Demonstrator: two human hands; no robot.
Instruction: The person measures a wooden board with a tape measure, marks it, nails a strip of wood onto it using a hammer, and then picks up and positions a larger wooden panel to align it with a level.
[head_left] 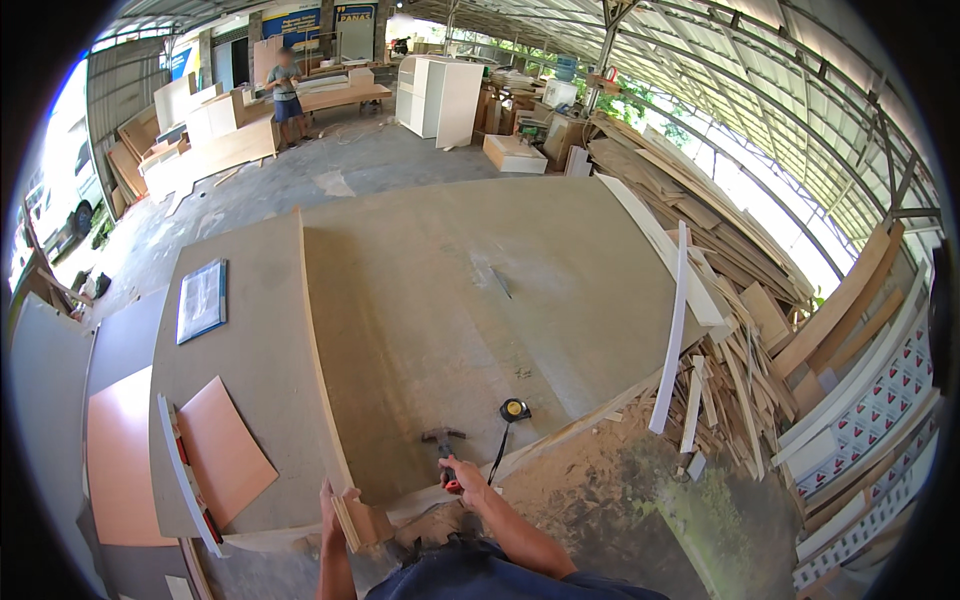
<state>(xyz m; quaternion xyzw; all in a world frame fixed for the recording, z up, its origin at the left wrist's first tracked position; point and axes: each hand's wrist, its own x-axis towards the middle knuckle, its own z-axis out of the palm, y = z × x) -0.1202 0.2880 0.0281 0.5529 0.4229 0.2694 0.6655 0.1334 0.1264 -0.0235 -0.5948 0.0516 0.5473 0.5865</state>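
My right hand (462,474) is closed round the handle of a claw hammer (443,435), whose metal head is over the large brown-grey sheet (440,270). Just right of the hammer lies a black and yellow tape measure (515,410) with a dark strap trailing toward me. At the near end of a long wooden board (322,370), my left hand (332,508) grips its edge, with the fingers partly hidden. This board runs away from me along the sheet, its pale edge facing up.
Left of the board, another panel carries a blue-edged flat packet (203,300), an orange-pink sheet (226,455) and a pale strip (185,480). Scrap wood (725,390) is heaped at right. Farther back, a person (285,92) stands near white cabinets (440,100).
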